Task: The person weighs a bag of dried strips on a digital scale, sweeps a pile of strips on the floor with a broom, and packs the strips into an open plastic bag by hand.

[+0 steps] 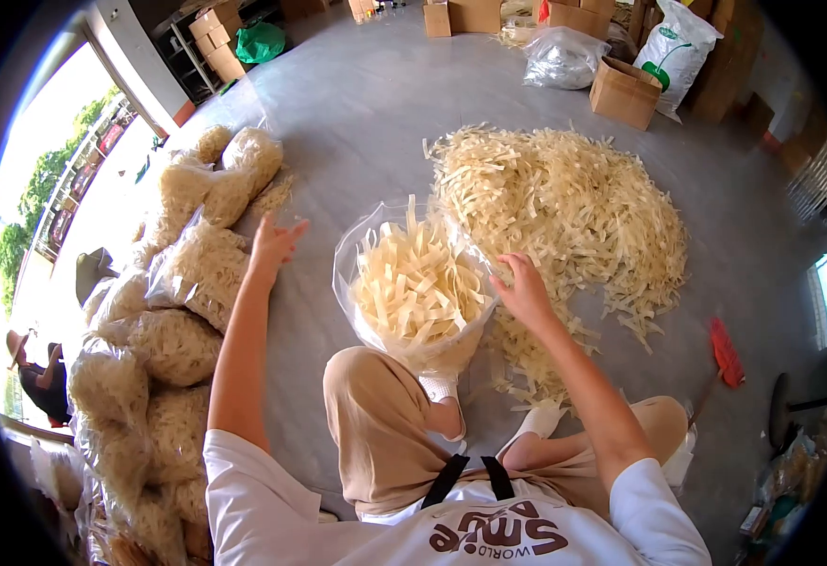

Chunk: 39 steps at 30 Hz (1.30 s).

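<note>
A clear plastic bag (346, 274) stands upright on the floor in front of my knees, its mouth wide and facing up. Pale yellow flat strips (418, 283) fill it, some sticking up above the rim. My left hand (275, 247) hovers to the left of the bag, apart from it, with fingers spread and nothing in them. At the bag's right rim is my right hand (525, 291), its fingers bent and thumb apart from the index finger. Whether it touches the plastic is hard to make out. Beyond it spreads a large loose heap of the same strips (574, 208).
Several filled plastic bags (173, 344) are piled along the left. A red-headed brush or broom (727, 354) lies at the right. Farther back stand a cardboard box (626, 92), a white sack (678, 52) and a clear bag (564, 58). A person (44, 382) is outside the doorway.
</note>
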### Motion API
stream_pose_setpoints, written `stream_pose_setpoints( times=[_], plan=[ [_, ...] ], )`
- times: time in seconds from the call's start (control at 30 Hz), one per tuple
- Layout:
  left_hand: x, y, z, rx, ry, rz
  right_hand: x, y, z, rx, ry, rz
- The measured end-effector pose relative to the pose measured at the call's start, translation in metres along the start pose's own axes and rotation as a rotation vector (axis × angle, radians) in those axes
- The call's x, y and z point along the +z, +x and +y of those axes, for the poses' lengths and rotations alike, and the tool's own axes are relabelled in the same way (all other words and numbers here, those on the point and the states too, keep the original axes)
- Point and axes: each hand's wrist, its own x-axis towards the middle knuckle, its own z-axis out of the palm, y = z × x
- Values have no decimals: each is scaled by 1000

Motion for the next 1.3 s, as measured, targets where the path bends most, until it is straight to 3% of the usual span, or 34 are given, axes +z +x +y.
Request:
stream_pose_setpoints(
  times=[0.1,0.33,0.4,0.5,0.6,0.8,0.83,0.93,1.1,1.23,1.3],
  plan=[
    [25,-21,-24,-43,190,-161,-4,0,-21,99,-83,-97],
    [62,-63,-28,145,558,-121,14,-3,-15,107,-233,-103],
    [66,-64,-38,149,572,-140,17,-3,-14,240,-200,-194],
    [71,-51,-62,210,502,-179,17,-3,-13,249,-178,-244],
    [67,-67,-54,107,315,-221,12,-5,-12,312,-77,-249],
    [56,-66,-57,138,145,-126,24,-1,12,413,121,-129],
    [54,-59,-59,59,39,-84,20,5,1,413,120,-116],
    [29,-34,-50,-37,-221,62,17,29,-27,310,156,58],
    [-13,-28,-10,183,-412,101,1,42,-56,136,336,298],
    [-10,-29,-35,237,-304,19,14,12,-53,126,315,268],
    [-1,-21,-68,78,-180,-6,31,-8,-44,147,318,278]
  ],
)
